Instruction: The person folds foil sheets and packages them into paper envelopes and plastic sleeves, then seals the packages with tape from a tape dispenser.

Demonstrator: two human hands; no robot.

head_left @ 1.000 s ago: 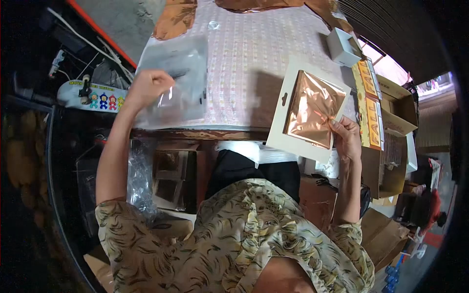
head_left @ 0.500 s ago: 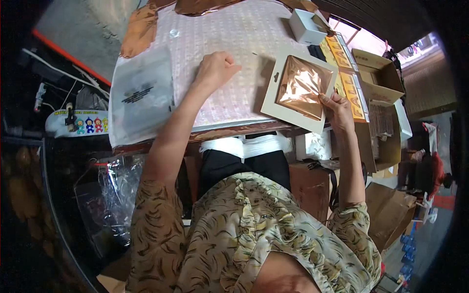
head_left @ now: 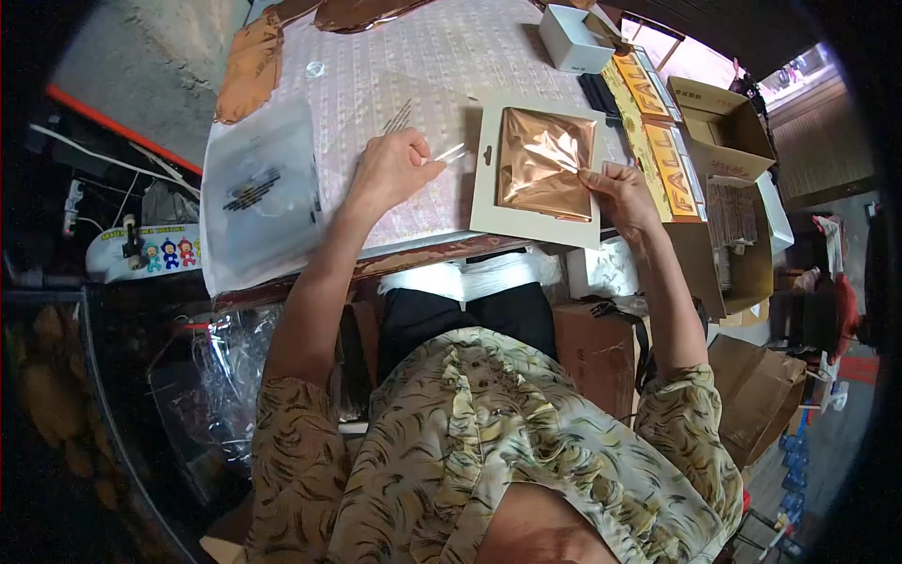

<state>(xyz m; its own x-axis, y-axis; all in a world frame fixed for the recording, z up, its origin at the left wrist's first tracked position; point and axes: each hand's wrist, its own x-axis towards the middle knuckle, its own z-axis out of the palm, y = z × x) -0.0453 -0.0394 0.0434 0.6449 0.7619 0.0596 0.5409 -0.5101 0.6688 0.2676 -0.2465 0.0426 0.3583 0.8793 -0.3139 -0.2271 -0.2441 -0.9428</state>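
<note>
My right hand (head_left: 624, 195) pinches the right edge of a cream card (head_left: 485, 205) and the folded copper-coloured foil (head_left: 547, 162) lying on it. A hang slot shows at the card's left side. To the left of the card, over the table (head_left: 357, 80), my left hand (head_left: 393, 167) is closed on a clear plastic bag (head_left: 398, 115) with dark printed lines. The bag's edge glints beside the fingertips and its far part spreads toward the card. A stack of similar clear bags (head_left: 268, 211) lies to the left of this hand.
At the far right of the table stand a small white box (head_left: 573, 45) and yellow cards lettered FALL (head_left: 669, 179). Open cardboard boxes (head_left: 719, 117) are beyond the right edge. More copper foil (head_left: 252, 70) lies at the far left, near a small clear ring (head_left: 316, 70).
A clear bag now shows in my left hand, which has moved slightly nearer to me. My right hand has shifted left with the card and foil, and the card has turned straighter.
</note>
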